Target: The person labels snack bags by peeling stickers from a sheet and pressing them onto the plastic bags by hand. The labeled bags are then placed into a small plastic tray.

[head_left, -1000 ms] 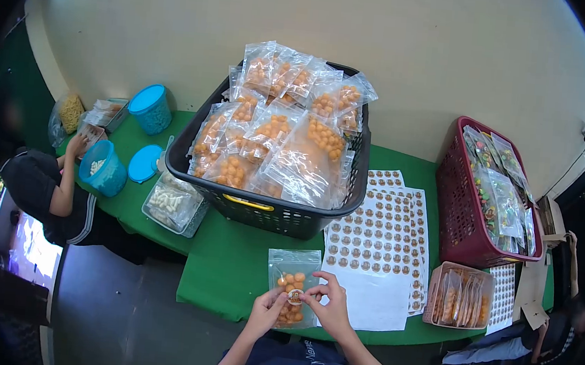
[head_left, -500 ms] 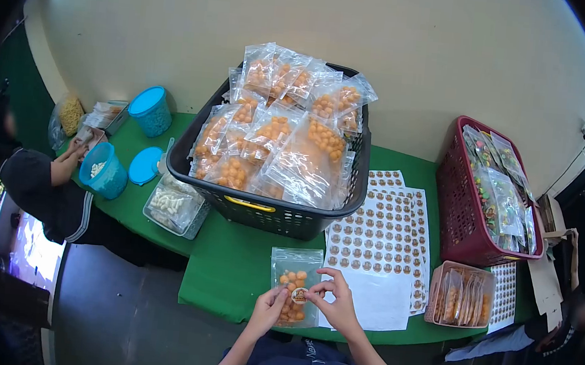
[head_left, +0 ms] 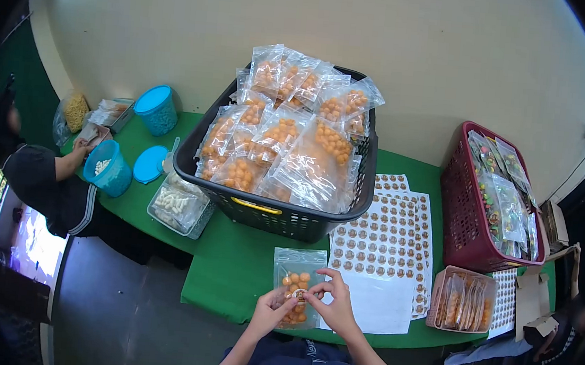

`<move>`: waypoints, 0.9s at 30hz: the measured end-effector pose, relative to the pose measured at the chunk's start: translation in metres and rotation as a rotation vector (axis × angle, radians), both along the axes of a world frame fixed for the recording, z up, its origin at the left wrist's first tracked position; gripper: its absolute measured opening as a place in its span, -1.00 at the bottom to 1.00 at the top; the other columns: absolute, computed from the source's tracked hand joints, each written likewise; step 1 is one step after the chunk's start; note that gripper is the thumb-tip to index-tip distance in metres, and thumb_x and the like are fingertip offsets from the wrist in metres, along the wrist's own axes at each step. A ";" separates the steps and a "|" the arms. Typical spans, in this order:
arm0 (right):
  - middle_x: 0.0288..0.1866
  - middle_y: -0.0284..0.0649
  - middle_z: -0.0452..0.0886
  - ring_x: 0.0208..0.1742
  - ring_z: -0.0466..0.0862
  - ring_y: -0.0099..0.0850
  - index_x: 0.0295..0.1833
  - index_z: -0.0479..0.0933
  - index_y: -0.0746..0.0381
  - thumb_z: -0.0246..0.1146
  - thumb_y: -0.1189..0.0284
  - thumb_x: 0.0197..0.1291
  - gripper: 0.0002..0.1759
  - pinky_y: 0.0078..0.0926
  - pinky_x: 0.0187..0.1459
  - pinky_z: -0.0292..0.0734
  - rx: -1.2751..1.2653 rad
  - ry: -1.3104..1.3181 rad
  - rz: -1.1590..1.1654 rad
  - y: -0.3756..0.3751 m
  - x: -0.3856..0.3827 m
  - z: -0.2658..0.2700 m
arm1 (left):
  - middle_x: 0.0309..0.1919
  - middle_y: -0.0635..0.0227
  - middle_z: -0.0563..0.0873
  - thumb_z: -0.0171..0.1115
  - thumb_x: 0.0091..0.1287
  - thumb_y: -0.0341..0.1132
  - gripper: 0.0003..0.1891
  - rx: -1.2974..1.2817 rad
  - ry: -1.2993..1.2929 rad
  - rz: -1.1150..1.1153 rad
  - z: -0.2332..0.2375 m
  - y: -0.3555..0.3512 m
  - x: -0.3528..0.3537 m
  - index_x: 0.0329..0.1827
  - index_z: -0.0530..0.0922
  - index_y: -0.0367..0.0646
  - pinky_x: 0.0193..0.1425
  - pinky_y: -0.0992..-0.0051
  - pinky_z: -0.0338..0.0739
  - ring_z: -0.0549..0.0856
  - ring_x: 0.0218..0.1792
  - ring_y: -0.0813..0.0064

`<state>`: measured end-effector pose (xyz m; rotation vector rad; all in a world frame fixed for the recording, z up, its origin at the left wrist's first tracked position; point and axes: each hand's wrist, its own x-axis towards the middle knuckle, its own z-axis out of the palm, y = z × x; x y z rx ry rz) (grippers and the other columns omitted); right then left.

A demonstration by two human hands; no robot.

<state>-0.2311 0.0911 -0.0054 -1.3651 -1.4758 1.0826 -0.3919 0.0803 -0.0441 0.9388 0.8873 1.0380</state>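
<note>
A clear zip bag (head_left: 287, 260) of round orange snack balls lies at the table's front edge, its zip end pointing away from me. My left hand (head_left: 267, 315) grips the bag's left side, with the thumb across the front. On the bag's middle is a round label sticker (head_left: 301, 295), partly covered by my fingertips. My right hand (head_left: 338, 310) has its thumb and index finger closed at the sticker's right side, the other fingers curled. Sheets of round stickers (head_left: 378, 246) lie right of the bag, with a bare white part closest to my right hand.
A black basket (head_left: 289, 225) heaped with filled bags stands behind the bag. At right are a maroon basket (head_left: 459, 197) and a pink basket (head_left: 441, 300) of packets. Blue tubs (head_left: 113, 178) and a clear box (head_left: 180, 207) stand left, near another person (head_left: 37, 177).
Both thumbs have come closer together over the sticker, which now lies against the bag's front. The view has shifted slightly, and a person at right has moved a cardboard piece.
</note>
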 end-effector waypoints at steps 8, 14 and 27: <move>-0.53 -0.36 0.59 -0.52 0.45 -0.60 -0.01 0.29 0.29 0.34 0.45 -0.07 -0.50 -0.62 -0.31 0.33 0.041 0.095 -0.034 0.004 0.001 0.002 | -0.08 0.25 0.59 -0.01 0.36 -0.31 -0.64 -0.019 0.086 0.023 -0.013 0.004 -0.001 0.12 0.37 -0.39 0.02 0.59 0.44 0.56 -0.08 0.58; -0.53 -0.33 0.60 -0.54 0.45 -0.60 -0.04 0.31 0.32 0.34 0.47 -0.07 -0.53 -0.66 -0.39 0.35 0.100 0.110 -0.026 0.007 0.002 0.007 | -0.07 0.25 0.59 -0.02 0.37 -0.29 -0.62 -0.002 0.144 0.005 -0.003 0.008 0.000 0.14 0.36 -0.38 0.03 0.60 0.42 0.55 -0.07 0.58; -0.55 -0.33 0.59 -0.54 0.44 -0.62 -0.07 0.35 0.30 0.34 0.50 -0.08 -0.56 -0.64 -0.34 0.33 0.157 -0.097 -0.061 0.009 0.000 0.005 | -0.13 0.29 0.60 0.11 0.28 -0.42 -0.64 -0.022 -0.033 -0.028 0.003 0.013 0.003 0.10 0.37 -0.38 -0.08 0.64 0.50 0.60 -0.16 0.62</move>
